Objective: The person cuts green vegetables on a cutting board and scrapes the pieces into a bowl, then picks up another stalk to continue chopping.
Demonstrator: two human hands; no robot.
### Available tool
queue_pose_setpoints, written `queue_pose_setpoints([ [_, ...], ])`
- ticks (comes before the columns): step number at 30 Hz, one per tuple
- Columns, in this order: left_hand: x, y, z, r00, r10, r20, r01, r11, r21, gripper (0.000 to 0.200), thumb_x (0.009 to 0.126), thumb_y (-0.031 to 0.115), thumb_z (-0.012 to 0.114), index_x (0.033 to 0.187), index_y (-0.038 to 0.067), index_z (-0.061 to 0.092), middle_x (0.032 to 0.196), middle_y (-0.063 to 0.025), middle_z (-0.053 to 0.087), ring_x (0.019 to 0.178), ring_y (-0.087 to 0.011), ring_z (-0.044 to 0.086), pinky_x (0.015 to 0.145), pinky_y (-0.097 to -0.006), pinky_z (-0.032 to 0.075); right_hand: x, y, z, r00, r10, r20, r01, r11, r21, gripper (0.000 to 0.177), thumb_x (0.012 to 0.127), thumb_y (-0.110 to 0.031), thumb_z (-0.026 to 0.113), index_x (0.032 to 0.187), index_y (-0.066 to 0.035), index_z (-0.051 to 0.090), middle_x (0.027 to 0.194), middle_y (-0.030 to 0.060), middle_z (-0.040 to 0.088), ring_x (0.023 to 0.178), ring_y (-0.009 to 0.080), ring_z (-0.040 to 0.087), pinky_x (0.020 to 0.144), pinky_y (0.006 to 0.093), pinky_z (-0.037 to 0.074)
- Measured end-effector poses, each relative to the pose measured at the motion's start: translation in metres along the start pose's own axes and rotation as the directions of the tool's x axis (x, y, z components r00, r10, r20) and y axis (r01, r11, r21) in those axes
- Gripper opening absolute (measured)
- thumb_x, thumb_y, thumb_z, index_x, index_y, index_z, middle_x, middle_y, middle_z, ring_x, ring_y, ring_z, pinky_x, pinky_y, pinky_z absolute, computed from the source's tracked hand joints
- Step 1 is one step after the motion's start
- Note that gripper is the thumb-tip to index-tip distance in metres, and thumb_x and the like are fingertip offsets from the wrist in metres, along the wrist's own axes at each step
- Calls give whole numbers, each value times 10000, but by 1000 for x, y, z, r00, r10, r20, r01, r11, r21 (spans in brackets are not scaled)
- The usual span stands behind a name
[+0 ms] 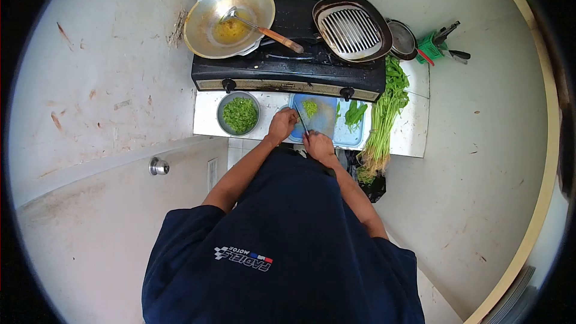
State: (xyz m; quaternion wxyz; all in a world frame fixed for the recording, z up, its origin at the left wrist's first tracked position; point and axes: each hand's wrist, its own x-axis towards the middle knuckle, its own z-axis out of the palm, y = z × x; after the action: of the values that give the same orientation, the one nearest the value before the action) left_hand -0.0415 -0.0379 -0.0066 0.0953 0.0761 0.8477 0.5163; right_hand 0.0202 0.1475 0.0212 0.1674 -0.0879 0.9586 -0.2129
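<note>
My right hand (319, 145) is closed round the handle of a knife (300, 119), whose blade points up and to the left over a blue cutting board (324, 121). Beside the blade, at the board's left edge, my left hand (283, 123) has its fingers bent together; what they hold, if anything, is too small to make out. A small heap of chopped greens (309, 107) lies on the board just right of the blade. Some green leaves (354, 114) rest farther right. To the left of my left hand stands a grey bowl (258, 121) full of chopped greens (240, 114).
Behind the board is a black stove (288, 75) bearing a wok (198, 30) with a wooden-handled ladle (279, 38) and a grill pan (384, 30). Long-stemmed greens (384, 114) lie at the right, near a small pan (403, 38) and a green basket (429, 47) of knives.
</note>
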Motion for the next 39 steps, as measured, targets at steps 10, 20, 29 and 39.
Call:
queue_pose_setpoints([
  [10, 0, -3, 1, 1000, 13, 10, -14, 998, 59, 72, 819, 12, 727, 872, -11, 685, 847, -156, 659, 784, -313, 704, 747, -405, 563, 0, 4, 5, 999, 3, 39, -2, 1000, -26, 411, 994, -349, 549, 909, 26, 694, 793, 267, 710, 765, 442, 719, 717, 523, 580],
  [20, -2, -5, 4, 998, 62, -28, -61, 997, 41, 43, 829, -18, 687, 871, -12, 682, 855, -164, 662, 779, -312, 698, 739, -397, 564, -19, 3, 0, 1000, 7, 23, -7, 1000, -17, 431, 1012, -365, 528, 911, 18, 699, 805, 268, 712, 771, 449, 717, 732, 530, 577],
  [29, -4, -3, 4, 993, 111, -40, -106, 988, 110, 104, 781, -42, 643, 883, -19, 644, 850, -185, 631, 818, -370, 662, 731, -442, 547, 5, -8, -2, 999, 34, 14, -33, 999, -23, 405, 1000, -360, 556, 945, 15, 700, 824, 266, 717, 798, 439, 725, 761, 519, 588],
  [39, -6, -9, 6, 993, 111, -35, -105, 986, 126, 125, 810, -31, 668, 932, -9, 660, 884, -176, 627, 812, -346, 677, 747, -424, 560, -5, 0, -2, 998, 53, 25, -52, 998, -31, 404, 996, -370, 570, 1002, 19, 676, 859, 256, 724, 816, 440, 724, 770, 523, 582],
])
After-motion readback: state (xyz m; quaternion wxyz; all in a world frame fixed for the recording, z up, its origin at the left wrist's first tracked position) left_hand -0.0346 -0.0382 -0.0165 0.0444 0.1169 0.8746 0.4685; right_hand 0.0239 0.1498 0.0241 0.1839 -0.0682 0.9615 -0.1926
